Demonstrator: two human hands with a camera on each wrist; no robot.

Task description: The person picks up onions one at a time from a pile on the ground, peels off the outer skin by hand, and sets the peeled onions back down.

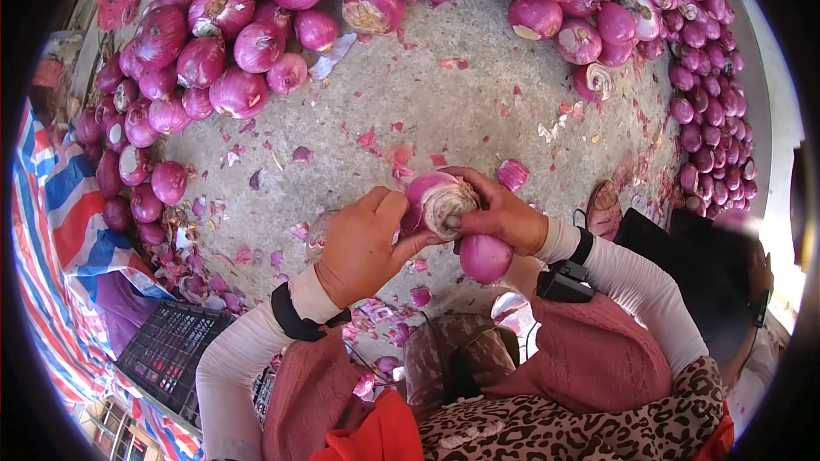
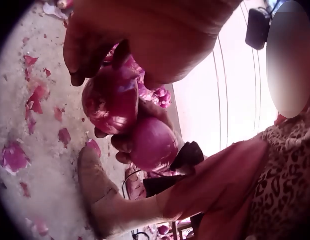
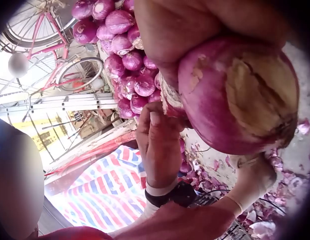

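Both hands meet over the floor around a red onion (image 1: 444,203) whose pale, dry, layered end faces up. My left hand (image 1: 363,243) grips its left side with curled fingers, the thumb reaching beneath. From the other side my right hand (image 1: 504,215) holds the same onion, thumb across the pale end. Tucked against the right palm is a second, smooth onion (image 1: 485,258). The right wrist view shows that second onion (image 3: 235,95) up close, with a tan, cracked patch. In the left wrist view, the first onion (image 2: 112,100) sits under the left fingers.
Heaped red onions (image 1: 235,26) curve along the far and left sides, and another long pile (image 1: 713,111) runs down the right. Skin scraps (image 1: 367,138) litter the concrete floor (image 1: 333,137). A black crate (image 1: 171,350) and striped tarp (image 1: 64,230) lie at left. A shoe (image 1: 604,209) shows at right.
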